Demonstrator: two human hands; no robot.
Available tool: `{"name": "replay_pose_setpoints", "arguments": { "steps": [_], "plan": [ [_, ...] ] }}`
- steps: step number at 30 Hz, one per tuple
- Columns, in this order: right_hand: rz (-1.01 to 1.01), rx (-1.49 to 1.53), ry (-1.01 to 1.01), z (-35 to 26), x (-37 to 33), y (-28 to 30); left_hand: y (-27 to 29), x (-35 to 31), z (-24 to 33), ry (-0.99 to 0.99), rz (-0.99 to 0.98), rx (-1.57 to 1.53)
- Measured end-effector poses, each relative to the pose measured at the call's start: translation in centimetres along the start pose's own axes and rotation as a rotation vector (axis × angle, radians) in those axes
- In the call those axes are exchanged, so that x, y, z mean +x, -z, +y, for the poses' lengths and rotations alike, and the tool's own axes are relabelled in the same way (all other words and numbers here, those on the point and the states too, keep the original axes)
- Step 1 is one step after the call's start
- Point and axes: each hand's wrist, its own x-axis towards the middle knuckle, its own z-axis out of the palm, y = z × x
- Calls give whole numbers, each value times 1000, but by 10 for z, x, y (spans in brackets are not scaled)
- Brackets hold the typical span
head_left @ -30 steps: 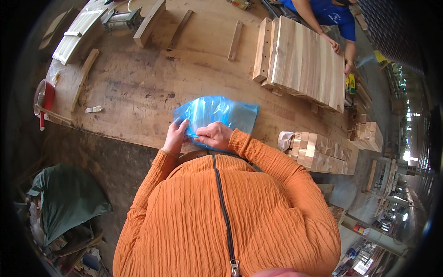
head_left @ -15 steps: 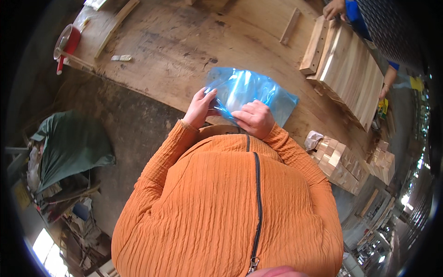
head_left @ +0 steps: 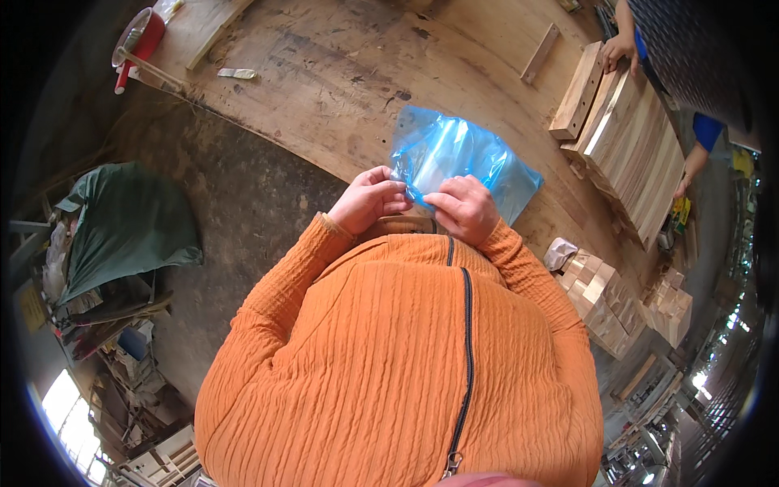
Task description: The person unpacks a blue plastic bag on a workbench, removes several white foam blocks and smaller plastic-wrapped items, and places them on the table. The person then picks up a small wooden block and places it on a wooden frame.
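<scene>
A blue see-through plastic bag (head_left: 466, 150) lies spread over the near edge of the wooden table, in front of my body. My left hand (head_left: 372, 200) pinches the bag's near left corner between thumb and fingers. Close beside it, my right hand (head_left: 466, 208) grips the near edge of the same bag with curled fingers. Between the two hands the film is gathered into creases. Whether anything is inside the bag I cannot tell.
A co-worker's hand (head_left: 621, 53) rests by a striped wooden panel (head_left: 629, 154) at the right. Stacked wood blocks (head_left: 596, 292) stand near my right elbow. A red round container (head_left: 142, 36) sits far left on the table (head_left: 324, 89). A green cloth-covered heap (head_left: 130, 231) is at left.
My left hand has come closer to my right, and the bag's near edge is more gathered between them. The view has shifted slightly.
</scene>
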Motion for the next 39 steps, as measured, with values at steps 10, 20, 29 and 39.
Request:
{"name": "replay_pose_setpoints", "arguments": {
  "steps": [10,20,29,39],
  "plan": [
    [-119,220,-513,-13,15,0,-4,-8,-12,-249,72,55],
    [-117,390,-476,5,22,-17,-9,-6,-15,-313,-34,44],
    [-50,162,-297,-7,19,-8,-11,-5,-16,-265,65,34],
    [-38,109,-308,1,6,-18,-23,4,-11,-440,85,304]
  ]
}}
